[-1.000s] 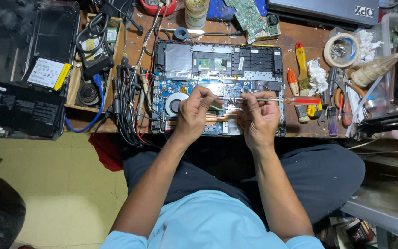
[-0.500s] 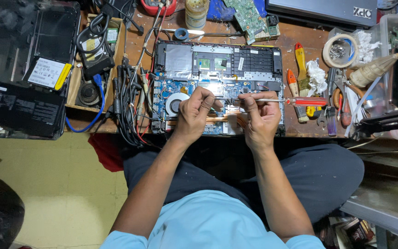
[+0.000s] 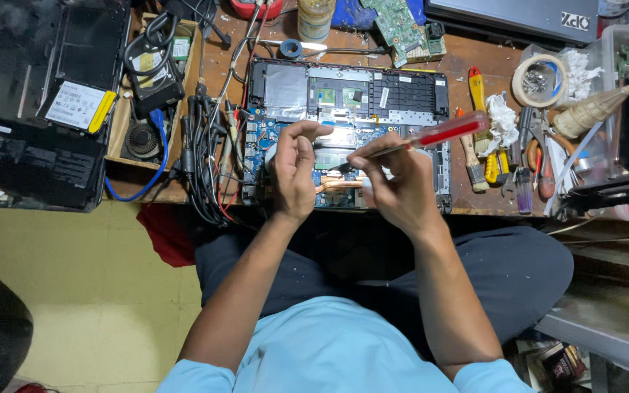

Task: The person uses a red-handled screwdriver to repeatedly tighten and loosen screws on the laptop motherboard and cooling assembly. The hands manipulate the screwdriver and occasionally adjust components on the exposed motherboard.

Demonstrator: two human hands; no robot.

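Note:
An opened laptop [image 3: 409, 91] lies on the wooden bench with its blue circuit board and copper heat pipe [image 3: 340, 185] exposed. My right hand [image 3: 394, 182] grips a screwdriver with a clear red handle [image 3: 442, 132]; its shaft slants down-left and the tip sits between my two hands over the board. My left hand [image 3: 294, 167] hovers over the board's left part, fingers curled with thumb and fingertips pinched close together; whether it holds something small I cannot tell.
A bundle of black cables [image 3: 202, 145] lies left of the laptop, beside a wooden tray [image 3: 119, 131] with a fan. Dark laptop parts [image 3: 27, 156] sit far left. Brushes, pliers and screwdrivers [image 3: 496, 160], a tape roll [image 3: 540, 80] and a loose green board [image 3: 398, 25] crowd the right and back.
The screwdriver handle has swung up to the right, so the tool now slants instead of lying level. My left hand has lifted slightly with fingers pinched near the tip.

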